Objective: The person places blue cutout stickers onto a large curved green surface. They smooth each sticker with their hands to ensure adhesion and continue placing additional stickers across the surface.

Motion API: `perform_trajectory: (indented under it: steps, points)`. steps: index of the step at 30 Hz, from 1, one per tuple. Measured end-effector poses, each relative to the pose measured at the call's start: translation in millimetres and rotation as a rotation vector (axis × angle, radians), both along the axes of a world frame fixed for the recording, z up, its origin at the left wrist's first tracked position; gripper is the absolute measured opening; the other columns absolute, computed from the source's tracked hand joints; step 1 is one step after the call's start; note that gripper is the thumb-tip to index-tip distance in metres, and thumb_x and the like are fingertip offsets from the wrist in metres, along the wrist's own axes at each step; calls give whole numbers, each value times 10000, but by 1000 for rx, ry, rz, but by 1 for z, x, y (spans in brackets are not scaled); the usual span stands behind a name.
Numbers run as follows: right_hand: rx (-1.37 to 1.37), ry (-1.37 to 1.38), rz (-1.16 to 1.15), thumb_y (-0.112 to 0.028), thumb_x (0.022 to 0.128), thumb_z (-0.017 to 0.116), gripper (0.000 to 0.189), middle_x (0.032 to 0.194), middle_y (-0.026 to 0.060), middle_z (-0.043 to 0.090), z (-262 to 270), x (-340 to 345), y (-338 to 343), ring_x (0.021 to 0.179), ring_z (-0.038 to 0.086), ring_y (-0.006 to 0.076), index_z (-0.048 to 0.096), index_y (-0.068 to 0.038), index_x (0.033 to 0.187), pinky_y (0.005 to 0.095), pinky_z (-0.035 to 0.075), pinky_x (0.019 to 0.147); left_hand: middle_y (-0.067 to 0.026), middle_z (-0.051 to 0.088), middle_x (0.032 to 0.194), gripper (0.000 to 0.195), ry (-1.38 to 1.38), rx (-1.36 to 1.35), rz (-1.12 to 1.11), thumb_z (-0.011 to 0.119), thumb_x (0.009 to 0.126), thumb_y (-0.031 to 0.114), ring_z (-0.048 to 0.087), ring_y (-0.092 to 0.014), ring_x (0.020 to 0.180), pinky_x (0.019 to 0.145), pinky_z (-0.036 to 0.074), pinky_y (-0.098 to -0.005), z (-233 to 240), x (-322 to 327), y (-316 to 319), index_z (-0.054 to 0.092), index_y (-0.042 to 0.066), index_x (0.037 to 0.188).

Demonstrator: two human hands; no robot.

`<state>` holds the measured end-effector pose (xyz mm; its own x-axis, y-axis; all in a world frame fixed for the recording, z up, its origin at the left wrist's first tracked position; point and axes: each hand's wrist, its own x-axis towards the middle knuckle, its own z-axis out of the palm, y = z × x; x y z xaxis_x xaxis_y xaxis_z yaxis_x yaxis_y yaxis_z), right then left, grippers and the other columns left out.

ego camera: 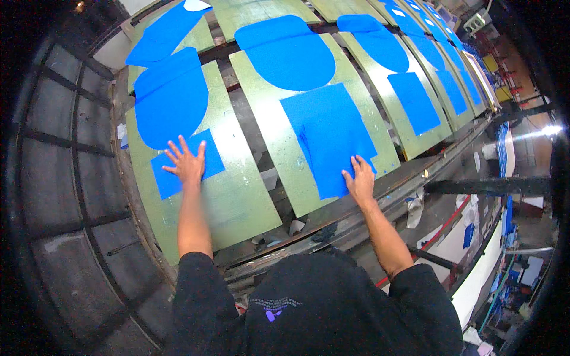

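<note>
My left hand (186, 163) lies with fingers spread on a small blue rectangular fabric piece (167, 187) on the leftmost green board (240, 209). Just above that rectangle is a larger blue fabric panel (171, 102) with a rounded lower edge. My right hand (361, 180) rests at the lower right edge of overlapping blue fabric pieces (329, 138) on the neighbouring board (298, 200). Its thumb and fingers are apart, touching the cloth without a visible pinch. The left side of these pieces is rumpled. Another rounded blue panel (289, 58) lies above them.
Further boards (416, 144) continue to the right, bearing more blue fabric panels (414, 102). Dark gaps separate the boards. A metal rail (392, 196) runs along the table's near edge. Dark framed panels (53, 178) stand at left. Another blue piece (164, 35) lies at the far left.
</note>
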<state>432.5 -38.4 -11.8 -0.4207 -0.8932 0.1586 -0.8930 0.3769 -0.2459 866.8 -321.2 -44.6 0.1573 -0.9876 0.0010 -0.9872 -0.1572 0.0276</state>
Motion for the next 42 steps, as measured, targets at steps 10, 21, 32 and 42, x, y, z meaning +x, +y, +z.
perform_trajectory:
  steps: [10,21,32,42]
  points:
    - [-24,-98,-32,-260,773,771,436,1252,87,612,-3,-4,-2,1154,557,285,662,-53,1141,440,422,954,-44,83,1645,868,-13,54,144,366,858,791,76,-340,1504,1092,76,-747,14,46,37,176,320,1562]
    - [-105,-89,-153,-148,765,743,149,1071,118,662,-8,8,-11,1023,612,319,661,-73,863,438,468,892,-121,131,1630,780,9,-22,20,412,941,638,115,-361,1495,1141,94,-668,4,104,103,221,203,1560]
    - [-240,-705,601,-66,836,702,116,1254,146,617,114,241,-81,1074,620,257,623,-23,909,371,493,919,-194,508,1414,878,1905,686,-24,314,957,700,502,-293,1298,1106,372,-425,55,105,222,418,-41,1416]
    - [-3,-556,942,-76,807,712,115,1277,99,611,134,343,-118,1096,618,309,632,-52,886,395,502,907,-174,492,1376,1051,2626,172,280,489,733,873,483,-390,1248,1055,362,-591,63,172,199,440,39,1371]
